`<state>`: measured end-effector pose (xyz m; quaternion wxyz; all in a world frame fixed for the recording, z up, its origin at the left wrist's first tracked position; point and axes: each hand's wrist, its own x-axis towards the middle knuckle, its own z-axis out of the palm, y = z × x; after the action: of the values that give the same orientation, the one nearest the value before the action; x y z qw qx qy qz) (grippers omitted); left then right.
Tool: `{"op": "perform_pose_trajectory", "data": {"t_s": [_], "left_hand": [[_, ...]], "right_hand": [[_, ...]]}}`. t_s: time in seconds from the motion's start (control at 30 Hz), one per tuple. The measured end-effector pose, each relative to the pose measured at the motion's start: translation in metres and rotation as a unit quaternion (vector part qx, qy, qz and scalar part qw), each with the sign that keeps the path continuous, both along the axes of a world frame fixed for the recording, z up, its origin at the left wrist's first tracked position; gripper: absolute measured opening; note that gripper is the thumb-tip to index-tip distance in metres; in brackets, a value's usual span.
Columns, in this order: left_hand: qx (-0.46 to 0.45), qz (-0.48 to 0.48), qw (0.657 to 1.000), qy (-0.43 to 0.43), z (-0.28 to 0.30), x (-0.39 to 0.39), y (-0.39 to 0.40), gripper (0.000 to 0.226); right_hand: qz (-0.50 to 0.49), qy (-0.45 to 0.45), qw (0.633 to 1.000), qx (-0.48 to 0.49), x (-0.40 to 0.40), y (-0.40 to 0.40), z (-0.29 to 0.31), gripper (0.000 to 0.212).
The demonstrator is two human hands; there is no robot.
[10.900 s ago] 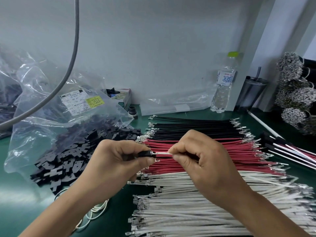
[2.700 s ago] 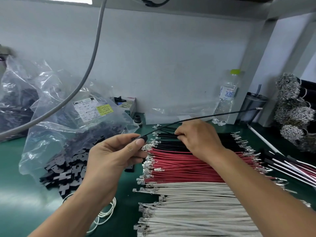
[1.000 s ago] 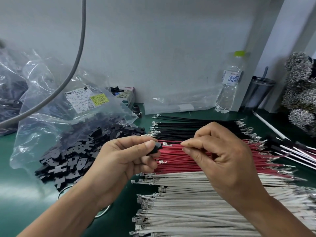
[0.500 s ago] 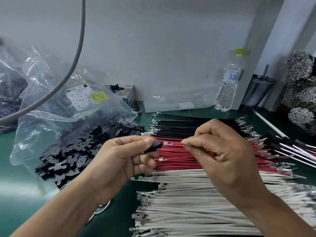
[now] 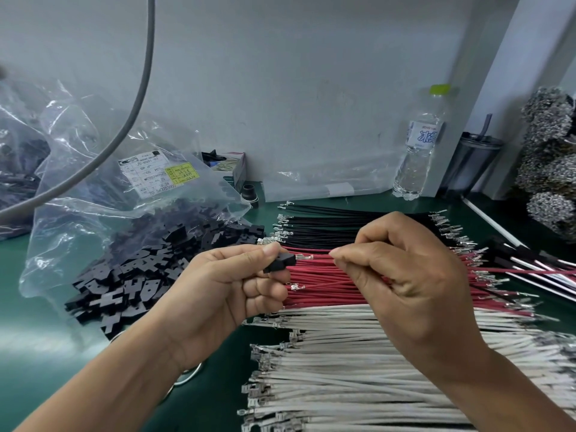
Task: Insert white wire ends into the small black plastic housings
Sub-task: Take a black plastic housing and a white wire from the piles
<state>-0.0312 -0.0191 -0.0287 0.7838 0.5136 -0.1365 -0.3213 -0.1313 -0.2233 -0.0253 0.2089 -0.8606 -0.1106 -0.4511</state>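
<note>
**Housing pinched, red wire at its mouth**

The left hand (image 5: 237, 294) pinches 1 black housing (image 5: 279, 263). The right hand (image 5: 402, 275) pinches a red wire (image 5: 314, 257), its metal terminal just beside the housing. White wires (image 5: 358, 369) lie below. A clear plastic bag (image 5: 103, 194) spills black housings (image 5: 131, 275).

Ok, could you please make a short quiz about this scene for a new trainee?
1. True or false: the left hand holds a black housing.
2. Which wires lie nearest the person? A black wires, B red wires, C white wires.
3. Fill in: the right hand pinches a ___ wire.
Key: 1 true; 2 C; 3 red.
</note>
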Motion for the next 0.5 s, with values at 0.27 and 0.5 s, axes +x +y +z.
{"op": "perform_pose_trajectory", "data": {"t_s": [0.27,0.5], "left_hand": [[-0.002,-0.003,1.0,-0.005,0.0002,0.0005,0.0002,0.028],[0.01,-0.01,1.0,0.001,-0.0051,0.0011,-0.0004,0.03]], "right_hand": [[-0.04,0.001,0.997,-0.068,-0.0006,0.0034,0.0016,0.008],[-0.034,0.016,0.993,-0.11,-0.0008,0.002,0.0022,0.006]]}}
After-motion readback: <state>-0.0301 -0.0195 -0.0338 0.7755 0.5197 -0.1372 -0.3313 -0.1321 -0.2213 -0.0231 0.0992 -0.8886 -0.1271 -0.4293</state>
